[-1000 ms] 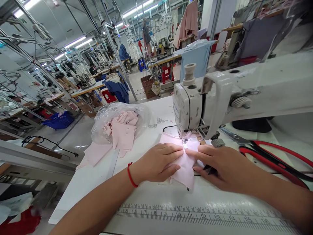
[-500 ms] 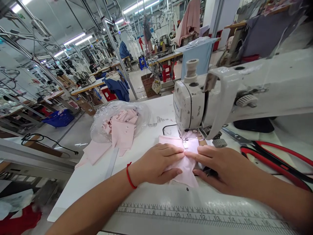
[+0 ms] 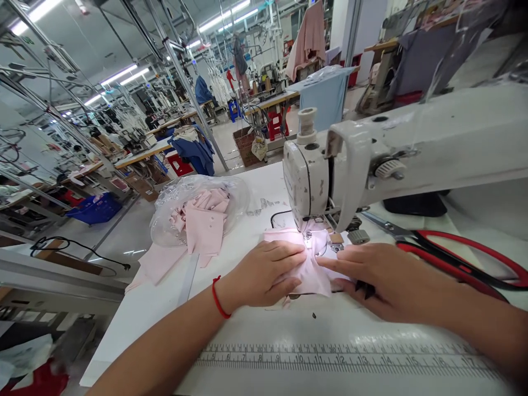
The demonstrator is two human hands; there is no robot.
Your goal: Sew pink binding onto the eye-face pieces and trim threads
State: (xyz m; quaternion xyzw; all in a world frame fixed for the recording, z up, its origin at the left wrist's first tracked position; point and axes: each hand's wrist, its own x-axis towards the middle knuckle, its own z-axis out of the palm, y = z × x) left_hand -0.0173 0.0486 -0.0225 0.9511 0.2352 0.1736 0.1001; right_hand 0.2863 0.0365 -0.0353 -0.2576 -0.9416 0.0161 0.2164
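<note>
A piece of pale pink fabric [image 3: 314,279] lies under the lit needle area of a white sewing machine [image 3: 371,165]. My left hand [image 3: 266,272] rests flat on the fabric's left part, fingers stretched together toward the presser foot [image 3: 308,237]. On the other side, my right hand [image 3: 381,280] touches the fabric's right edge with an outstretched index finger. A small black object [image 3: 365,289] is tucked under its curled fingers, mostly hidden, so its kind is unclear. The fabric is slightly wrinkled between the hands.
Left on the white table stands a clear plastic bag [image 3: 160,220] with pink fabric pieces [image 3: 205,225]. Red-handled scissors [image 3: 457,258] lie right, beneath the machine arm. A printed ruler scale [image 3: 330,357] runs along the front edge. A thread spool [image 3: 306,122] tops the machine.
The fabric has moved away from me under the presser foot and its near edge is shorter. My right index finger has shifted right, apart from my left fingertips. The view has shifted slightly.
</note>
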